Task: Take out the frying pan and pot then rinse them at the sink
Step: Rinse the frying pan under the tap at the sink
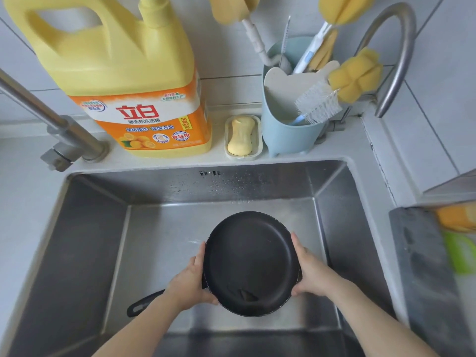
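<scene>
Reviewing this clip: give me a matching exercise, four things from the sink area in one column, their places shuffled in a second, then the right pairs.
Things:
1. frying pan
2. soap bar
3. detergent jug
4. bottle brush

Places:
A. in the blue holder
B. held over the sink by the left hand and right hand
C. in a small dish on the ledge
D. standing beside the left tap

Pairs: 1-B, 2-C, 3-D, 4-A

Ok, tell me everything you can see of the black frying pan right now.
The round black frying pan looks matte, non-stick and dry, with a small pale-edged mark near its lower inner wall. It is held over the steel sink basin. The left hand and right hand hold opposite rims. Its black handle points lower left, untouched.
</scene>
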